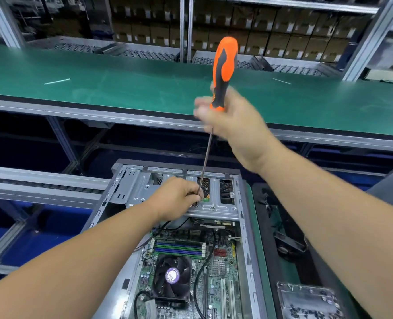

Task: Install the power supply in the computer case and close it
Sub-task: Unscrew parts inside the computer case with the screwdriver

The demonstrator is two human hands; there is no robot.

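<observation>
An open computer case [241, 217] lies flat below me with the motherboard [218, 268] and a CPU fan [171, 276] exposed. A grey metal bracket [140, 192] spans the far end of the case. My right hand [234, 120] grips the lower handle of a long orange-and-black screwdriver [224, 65], held upright and blurred. Its thin shaft runs down to a screw spot on the bracket. My left hand [177, 196] pinches the shaft near its tip against the bracket. I cannot pick out the power supply for sure.
A green conveyor belt [99, 88] runs across behind the case, with shelves of cardboard boxes [283, 31] beyond. A green mat [263, 261] lies right of the case. A black tray of small screws [310, 302] sits at the lower right, beside a dark fan part [287, 245].
</observation>
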